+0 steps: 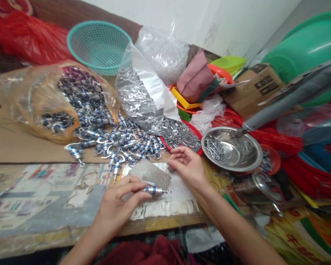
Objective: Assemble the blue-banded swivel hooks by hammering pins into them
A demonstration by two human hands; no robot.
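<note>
We pinch silver-and-blue cylindrical metal fitting [154, 190] in left hand [120, 200], at grey flat slab [151, 172]'s near edge; long axis crosswise, thin tip pointing right. Right hand [188, 165], farther, half-curled; contents we cannot tell.

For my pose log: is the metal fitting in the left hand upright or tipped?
Tipped: the metal fitting lies sideways in the left hand, its thin tip pointing right. Whether it touches the slab cannot be told.
</note>
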